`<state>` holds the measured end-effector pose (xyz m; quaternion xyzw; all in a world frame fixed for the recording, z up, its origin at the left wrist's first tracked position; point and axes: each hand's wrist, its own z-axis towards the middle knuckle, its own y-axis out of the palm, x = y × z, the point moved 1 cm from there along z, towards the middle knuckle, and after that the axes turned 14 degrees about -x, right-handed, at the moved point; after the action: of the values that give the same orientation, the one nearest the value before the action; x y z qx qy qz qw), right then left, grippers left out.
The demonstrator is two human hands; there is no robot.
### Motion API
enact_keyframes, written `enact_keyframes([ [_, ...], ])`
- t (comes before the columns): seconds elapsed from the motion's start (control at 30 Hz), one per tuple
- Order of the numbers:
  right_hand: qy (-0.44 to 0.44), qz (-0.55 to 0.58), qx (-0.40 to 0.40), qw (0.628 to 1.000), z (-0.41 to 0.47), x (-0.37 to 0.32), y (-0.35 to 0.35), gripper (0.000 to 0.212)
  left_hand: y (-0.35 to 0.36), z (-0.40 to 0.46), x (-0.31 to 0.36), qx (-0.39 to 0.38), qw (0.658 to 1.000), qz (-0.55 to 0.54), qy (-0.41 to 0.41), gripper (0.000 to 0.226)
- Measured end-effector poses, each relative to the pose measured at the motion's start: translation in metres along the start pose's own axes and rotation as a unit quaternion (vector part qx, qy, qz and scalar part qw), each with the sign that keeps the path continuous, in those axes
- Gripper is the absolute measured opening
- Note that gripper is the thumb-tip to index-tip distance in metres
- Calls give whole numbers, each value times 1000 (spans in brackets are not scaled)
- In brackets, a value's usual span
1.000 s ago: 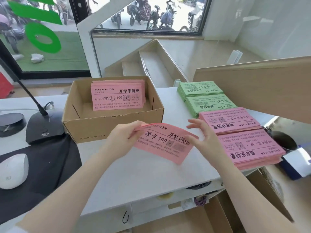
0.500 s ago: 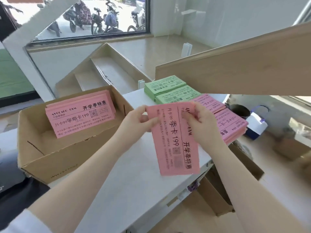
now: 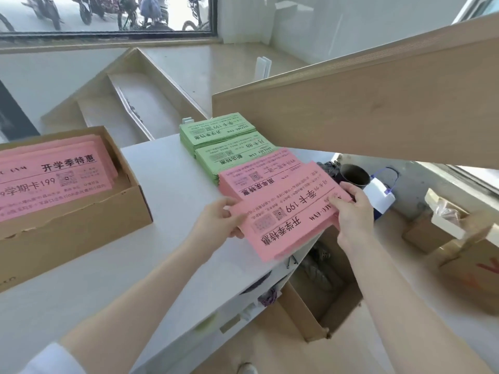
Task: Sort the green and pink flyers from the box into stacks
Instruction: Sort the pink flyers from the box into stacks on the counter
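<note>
White desk, right edge: both hands pinch a pink flyer over the near stack; square its edges before letting go.

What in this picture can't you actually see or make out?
All from the head view:
- Nearest pink stack: its top is hidden by the pink flyer that the left hand and right hand hold over it.
- Cardboard box: cut off by the left edge, and the pink flyers in the box hide its floor.
- Small print on every flyer: too small to read.
- Green stacks: the far right corner sits behind the wooden board.
</note>
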<state>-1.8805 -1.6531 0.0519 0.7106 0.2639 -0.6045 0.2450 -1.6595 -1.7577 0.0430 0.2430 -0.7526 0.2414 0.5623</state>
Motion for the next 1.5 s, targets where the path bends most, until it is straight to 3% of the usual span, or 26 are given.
enact_keyframes([
  [0.17,-1,-105,-12,994,35,7,-33,24,19,35,13,71,987,140,33,17],
  [0.37,-16,-215,-38,976,65,16,-44,15,33,45,-3,90,959,269,-4,19],
  [0.47,-27,-251,-51,966,70,23,-47,16,38,41,-5,144,942,303,-27,30],
  [0.53,-35,-252,-77,964,72,26,-48,26,44,33,-6,178,951,248,-49,43],
  [0.6,-24,-247,-106,963,75,31,-48,28,53,26,-9,162,978,98,-85,53],
  [0.73,-4,-247,-144,958,80,39,-46,25,70,29,-18,74,977,-186,-69,32],
  [0.9,-21,-346,-162,924,81,29,-48,31,70,35,-24,27,982,-175,-71,42],
  [1.03,-175,-385,-147,894,65,-4,-24,27,57,23,-17,78,984,-128,-100,50],
  [1.17,-200,-306,-319,875,30,-34,48,21,25,-1,5,131,987,-84,-34,28],
  [1.27,-180,-254,-433,846,5,-39,110,30,-9,-28,19,181,982,-57,27,28],
  [1.4,-143,-183,-507,830,-22,-37,188,37,-71,-68,27,275,956,-5,103,29],
  [1.5,-104,-142,-549,817,-43,-34,245,35,-131,-91,26,322,937,65,116,28],
])
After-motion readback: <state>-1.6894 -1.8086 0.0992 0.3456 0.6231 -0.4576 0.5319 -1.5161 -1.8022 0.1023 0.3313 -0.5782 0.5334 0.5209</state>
